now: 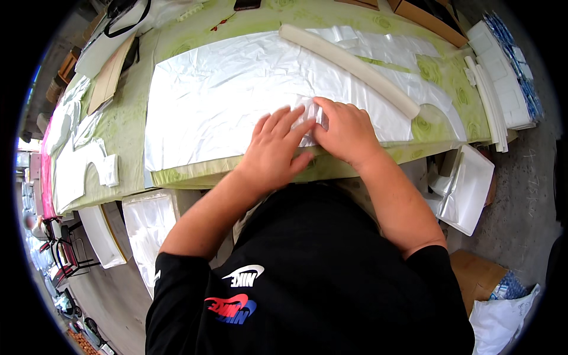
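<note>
A wide white plastic sheet [207, 100], slightly wrinkled, covers the middle of the table. Near its front edge, my right hand [346, 131] has its fingers bent and closed on a small folded piece of clear plastic film [307, 107]. My left hand [273, 147] hovers just left of that film, palm down and a little blurred, its fingers stretched and apart. Whether its fingertips touch the film is hard to see. Beyond my right hand, a long off-white roll [349, 68] lies slantwise on the sheet.
A green patterned tablecloth [131, 142] shows around the sheet. Cut white pieces [74, 171] and cardboard [111, 74] lie at left. Narrow white rolls [486, 106] and a white foam box [503, 71] stand at right. Open white boxes [473, 189] sit below the table's front edge.
</note>
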{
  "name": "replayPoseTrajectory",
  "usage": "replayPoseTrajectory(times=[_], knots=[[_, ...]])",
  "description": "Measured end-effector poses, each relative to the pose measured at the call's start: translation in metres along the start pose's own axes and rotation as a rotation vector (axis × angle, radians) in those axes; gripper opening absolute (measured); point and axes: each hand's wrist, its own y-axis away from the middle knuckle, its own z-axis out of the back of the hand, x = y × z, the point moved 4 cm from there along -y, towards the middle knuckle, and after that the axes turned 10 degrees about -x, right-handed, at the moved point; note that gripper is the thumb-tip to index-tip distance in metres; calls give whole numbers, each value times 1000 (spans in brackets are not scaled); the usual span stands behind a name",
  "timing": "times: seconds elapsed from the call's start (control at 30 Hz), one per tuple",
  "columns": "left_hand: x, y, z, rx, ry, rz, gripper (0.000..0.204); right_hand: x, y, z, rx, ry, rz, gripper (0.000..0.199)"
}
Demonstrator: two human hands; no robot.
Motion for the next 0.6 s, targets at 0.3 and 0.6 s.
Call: replayPoseTrajectory(times=[0.3,0.6], knots=[[-2,103,-20,126,1247,1176,51,30,29,12,170,-48,152,45],[-15,97,-22,-257,1638,1312,22,49,62,-3,214,-866,-234,20]])
